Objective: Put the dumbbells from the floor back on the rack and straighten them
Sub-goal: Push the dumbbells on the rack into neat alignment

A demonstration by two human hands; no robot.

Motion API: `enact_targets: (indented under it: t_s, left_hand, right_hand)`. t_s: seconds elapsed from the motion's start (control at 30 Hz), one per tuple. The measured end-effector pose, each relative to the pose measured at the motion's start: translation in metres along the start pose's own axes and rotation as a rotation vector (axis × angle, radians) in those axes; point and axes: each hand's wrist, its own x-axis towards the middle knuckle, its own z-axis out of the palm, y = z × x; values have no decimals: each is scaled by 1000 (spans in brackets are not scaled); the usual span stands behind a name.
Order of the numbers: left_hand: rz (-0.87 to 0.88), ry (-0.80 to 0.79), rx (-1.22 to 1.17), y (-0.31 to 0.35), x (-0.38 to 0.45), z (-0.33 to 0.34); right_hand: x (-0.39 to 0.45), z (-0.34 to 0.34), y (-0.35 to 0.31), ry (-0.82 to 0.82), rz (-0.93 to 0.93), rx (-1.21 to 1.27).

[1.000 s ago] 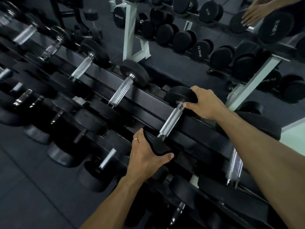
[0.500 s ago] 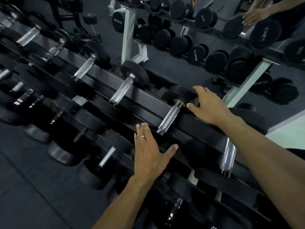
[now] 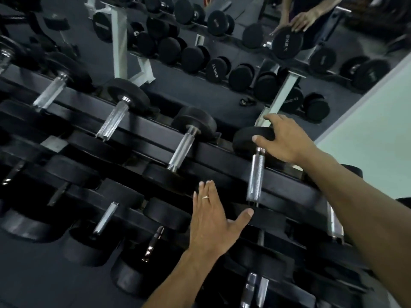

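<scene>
The dumbbell (image 3: 255,172) being handled lies across the top tier of the rack (image 3: 222,156), toward the rack's right end, its knurled chrome handle spanning the tier's black rails. Its far black head sits at the back edge of the tier; its near head rests at the front edge. The right hand (image 3: 287,141) cups the far head from the right side, fingers curled over its top and the thumb laid across its face. The left hand (image 3: 213,221) is spread flat with fingers straight and together, thumb splayed out toward the near head; a ring sits on one finger. It lies against the front of the rack just left of that near head, and I cannot tell whether the thumb tip touches it.

To the left along the same tier lie more dumbbells (image 3: 184,143), handles roughly parallel. Lower tiers hold further pairs. Behind the rack, a mirror (image 3: 222,92) reflects white uprights, rows of black dumbbells and another pair of hands on a weight.
</scene>
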Motion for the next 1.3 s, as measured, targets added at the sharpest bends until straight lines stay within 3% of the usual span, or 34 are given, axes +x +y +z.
enact_targets:
  t_s: [0.23,0.4,0.77,1.3]
  left_hand:
    - [-248,23,-142,29,-25,34]
    - [-356,132,-225,55,-31,60]
    - [-338,188,-225,53,-25,67]
    - [-312,18,-188,46,-9,42]
  right_hand:
    - [-4,1,45,-139,-17,71]
    - [4,7,61,-163,-98,128]
    - [1,12,76,-93,-160,160]
    - [-11,14,80,-43,-87,91]
